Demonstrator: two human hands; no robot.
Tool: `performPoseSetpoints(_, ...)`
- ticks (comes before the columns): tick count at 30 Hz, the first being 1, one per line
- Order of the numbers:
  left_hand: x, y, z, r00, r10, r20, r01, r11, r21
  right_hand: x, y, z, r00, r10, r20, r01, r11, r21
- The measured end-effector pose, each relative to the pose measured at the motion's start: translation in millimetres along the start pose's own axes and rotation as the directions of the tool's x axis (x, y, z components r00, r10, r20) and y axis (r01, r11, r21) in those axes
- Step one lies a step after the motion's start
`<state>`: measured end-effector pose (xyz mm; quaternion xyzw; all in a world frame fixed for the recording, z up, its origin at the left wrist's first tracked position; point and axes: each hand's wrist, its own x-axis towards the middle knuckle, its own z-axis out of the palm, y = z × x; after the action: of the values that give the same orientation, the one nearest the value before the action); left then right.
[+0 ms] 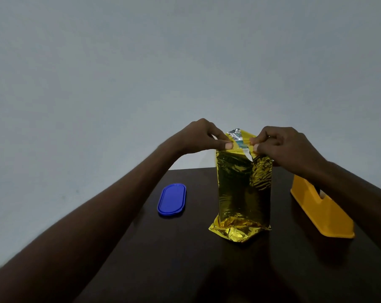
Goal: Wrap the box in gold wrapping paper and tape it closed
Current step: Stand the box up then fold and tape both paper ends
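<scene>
- Box fully hidden inside one upright crinkled gold foil wrapping paper (244,189).
- Two hands: left hand (203,136) and right hand (283,145) pinch its top flaps (silver lining showing).
- One yellow plastic tape dispenser (320,208), partly behind the right arm.

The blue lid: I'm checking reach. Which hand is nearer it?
Left. The left hand pinches the gold paper up right of the blue lid; the right hand is beyond.

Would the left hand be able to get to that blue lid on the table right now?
Probably yes, once it lets go. The left hand is pinching the gold wrapping paper at the top, but the blue lid lies on that side, with nothing between them.
</scene>
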<state>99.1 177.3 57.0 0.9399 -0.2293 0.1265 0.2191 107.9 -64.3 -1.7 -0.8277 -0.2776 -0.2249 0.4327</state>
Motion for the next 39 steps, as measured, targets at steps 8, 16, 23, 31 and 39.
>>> performPoseSetpoints(8, -2, 3, 0, 1.000, -0.012, 0.011, 0.012, 1.000, -0.018, -2, 7, 7, 0.998, -0.029, -0.050, 0.030, 0.999, 0.017)
performPoseSetpoints(16, 2, 3, 2, 0.997, -0.015, 0.074, 0.016, 1.000, -0.023, -4, 6, 7, 0.998, -0.033, -0.057, 0.032, 0.999, -0.002)
performPoseSetpoints(23, 4, 1, 4, 0.996, -0.010, 0.089, 0.013, 0.999, -0.030, -7, 5, 11, 0.994, -0.041, -0.105, 0.040, 0.999, -0.019)
performPoseSetpoints(31, 4, 3, 8, 0.997, -0.015, 0.074, 0.016, 1.000, -0.004, -10, 6, 14, 0.988, -0.057, -0.146, 0.052, 0.998, -0.037)
performPoseSetpoints(39, 3, 5, 10, 0.997, -0.035, 0.068, 0.036, 0.999, -0.014, -11, -2, 10, 0.992, 0.008, -0.124, -0.004, 1.000, 0.027)
